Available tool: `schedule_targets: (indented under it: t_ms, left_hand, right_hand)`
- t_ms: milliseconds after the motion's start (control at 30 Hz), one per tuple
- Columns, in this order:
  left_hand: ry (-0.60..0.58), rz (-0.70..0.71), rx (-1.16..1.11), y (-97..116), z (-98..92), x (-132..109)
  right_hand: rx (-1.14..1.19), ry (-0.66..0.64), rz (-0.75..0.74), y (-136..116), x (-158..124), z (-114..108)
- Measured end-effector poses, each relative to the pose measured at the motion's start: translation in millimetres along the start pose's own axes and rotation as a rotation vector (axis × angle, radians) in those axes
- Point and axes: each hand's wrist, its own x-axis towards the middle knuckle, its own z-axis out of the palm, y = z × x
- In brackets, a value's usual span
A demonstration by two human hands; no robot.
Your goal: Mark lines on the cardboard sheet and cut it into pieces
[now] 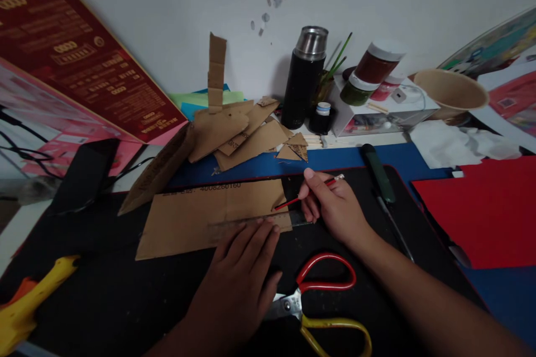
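Note:
My left hand [240, 267] lies flat with fingers stretched out, pressing a clear ruler [251, 224] onto a brown cardboard sheet [201, 214] on the black mat [109, 290]. My right hand [333, 206] pinches a red pencil [307, 192], whose tip touches the cardboard's right end just above the ruler. Scissors [322, 304] with one red and one yellow handle lie right beside my left hand, near the front edge.
Cardboard scraps [238, 133] are piled behind the sheet. A black flask [304, 77], paint jars [372, 69] and a paper bowl [450, 91] stand at the back. A dark-handled tool [379, 172] and red paper [489, 212] lie right; a yellow glue gun [29, 304] front left.

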Motion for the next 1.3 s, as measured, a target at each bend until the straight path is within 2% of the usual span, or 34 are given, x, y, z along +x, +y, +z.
schedule_targets:
  t_ms: [767, 900, 1133, 1300]
  left_hand:
    - [-0.003, -0.013, -0.006, 0, 2.2, -1]
    - [-0.008, -0.025, 0.001, 1, 3.2, -2]
    - [-0.003, -0.027, 0.013, 1, 2.6, -3]
    - [-0.009, -0.029, -0.016, 0, -1.2, -4]
  right_hand:
    - [0.014, 0.002, -0.011, 1, 0, 1]
    - [0.051, 0.021, -0.057, -1, -1, 6]
    - [0.07, -0.035, -0.096, 2, -8, 22]
    - [0.134, 0.034, -0.12, 4, -1, 9]
